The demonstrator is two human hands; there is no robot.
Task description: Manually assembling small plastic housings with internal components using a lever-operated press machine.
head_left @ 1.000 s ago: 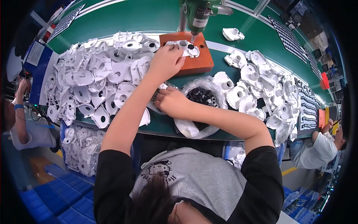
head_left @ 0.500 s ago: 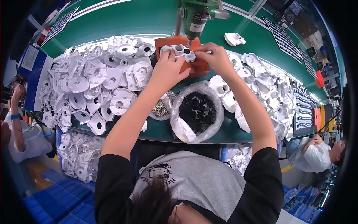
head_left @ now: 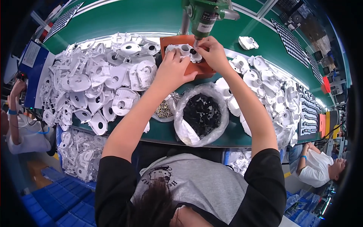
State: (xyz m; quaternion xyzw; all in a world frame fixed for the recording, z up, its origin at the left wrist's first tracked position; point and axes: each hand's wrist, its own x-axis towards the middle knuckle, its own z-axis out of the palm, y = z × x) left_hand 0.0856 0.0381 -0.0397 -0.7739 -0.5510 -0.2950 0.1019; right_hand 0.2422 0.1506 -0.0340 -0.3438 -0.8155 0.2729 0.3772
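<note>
A white plastic housing (head_left: 185, 49) with a round collar lies on the orange fixture (head_left: 206, 72). My left hand (head_left: 174, 70) grips its left side, fingers bent over the edge and thumb spread apart. At the other end of the housing, beside a black round piece (head_left: 193, 52), my right hand (head_left: 212, 53) is pinched closed. Whatever sits in that pinch is too small to make out. Just over these fingertips, the metal tip (head_left: 196, 42) of a green bench-mounted machine (head_left: 203, 19) points down at the housing.
White plastic parts (head_left: 81, 81) are heaped at the left, more white housings (head_left: 264, 79) at the right. Nearer me stand a bag of black pieces (head_left: 202, 113) and a bag of screws (head_left: 164, 109). One white housing (head_left: 248, 42) lies apart behind. Co-workers sit at both sides.
My right hand has come in closer under the machine's tip, its fingers drawn together. My left hand stays on the housing. The view has shifted slightly.
</note>
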